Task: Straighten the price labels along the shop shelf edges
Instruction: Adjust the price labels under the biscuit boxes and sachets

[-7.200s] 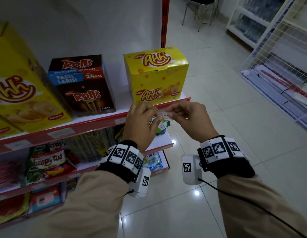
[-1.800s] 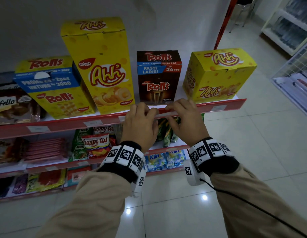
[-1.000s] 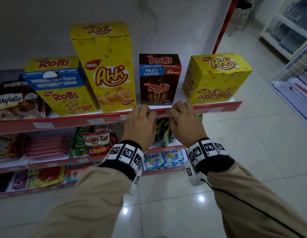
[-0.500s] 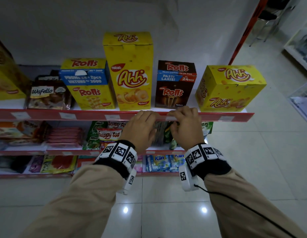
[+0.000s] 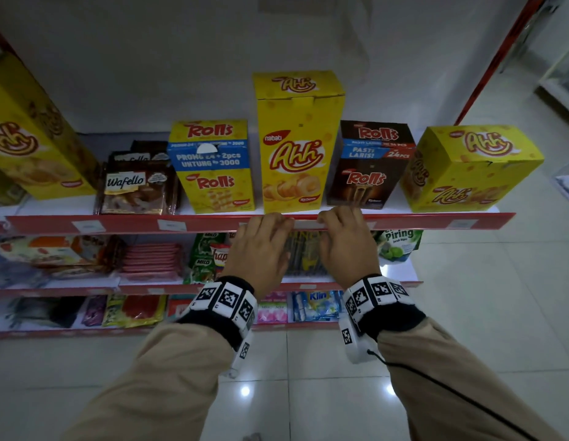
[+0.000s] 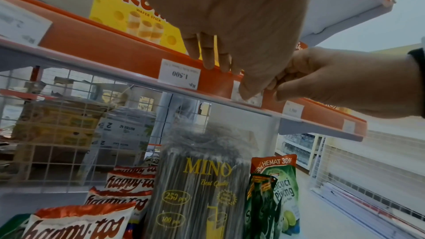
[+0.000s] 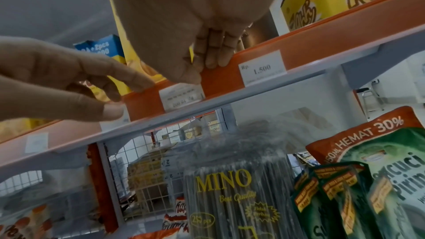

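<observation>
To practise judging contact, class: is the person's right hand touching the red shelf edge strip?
Touching. In the right wrist view the right hand lays its fingers over the red shelf edge strip.

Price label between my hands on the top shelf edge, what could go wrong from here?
Left hand and right hand grip the red edge strip; a hard tug could crease the price label or pop it out.
Their fingertips reach over the edge before the brown Rolls box; a push might nudge it.
The label's print looks upside down; it may stay so.
</observation>
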A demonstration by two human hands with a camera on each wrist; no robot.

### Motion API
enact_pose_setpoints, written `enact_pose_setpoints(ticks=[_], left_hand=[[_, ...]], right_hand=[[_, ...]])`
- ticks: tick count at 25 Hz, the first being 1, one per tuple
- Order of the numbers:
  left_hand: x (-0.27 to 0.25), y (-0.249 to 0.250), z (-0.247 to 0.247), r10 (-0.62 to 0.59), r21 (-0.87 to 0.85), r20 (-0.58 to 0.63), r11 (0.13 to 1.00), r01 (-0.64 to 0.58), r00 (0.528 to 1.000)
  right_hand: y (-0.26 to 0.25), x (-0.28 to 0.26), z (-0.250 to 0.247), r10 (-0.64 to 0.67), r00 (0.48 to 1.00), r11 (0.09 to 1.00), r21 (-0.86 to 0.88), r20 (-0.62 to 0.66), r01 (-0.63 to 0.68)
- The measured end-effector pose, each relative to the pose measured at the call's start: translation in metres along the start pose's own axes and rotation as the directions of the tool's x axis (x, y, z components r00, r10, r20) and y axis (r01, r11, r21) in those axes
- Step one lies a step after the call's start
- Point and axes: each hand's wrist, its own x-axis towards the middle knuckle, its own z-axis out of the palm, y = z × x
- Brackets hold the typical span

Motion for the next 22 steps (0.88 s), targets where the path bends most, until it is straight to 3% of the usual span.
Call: enact_pose_setpoints(ticks=[3,11,16,22], left_hand=[[0.006,-0.002,-0.002,0.000,-0.009,0.001,1.000,0.000,1.000],[0.006,-0.007,0.007,0.053,-0.136,0.079,0.990,-0.042,0.995],[0.011,-0.005,0.011,0.013,-0.212,0.067,0.977,0.001,0.998],[0.009,-0.011,0.013,0.040,-0.234,0.027,0.972,-0.033,0.999]], right_hand=[[-0.005,-0.008,0.006,0.042,0.997,0.999,-0.016,-0.070,-0.044],[-0.009,-0.010,0.019,0.006,0.992,0.997,-0.070,-0.125,-0.015],[-0.005,-0.010,0.024,0.007,0.980,1.000,-0.014,-0.201,-0.010],[-0.009,0.001,0.019,0.008,0.996,0.996,-0.086,-0.090,-0.016]])
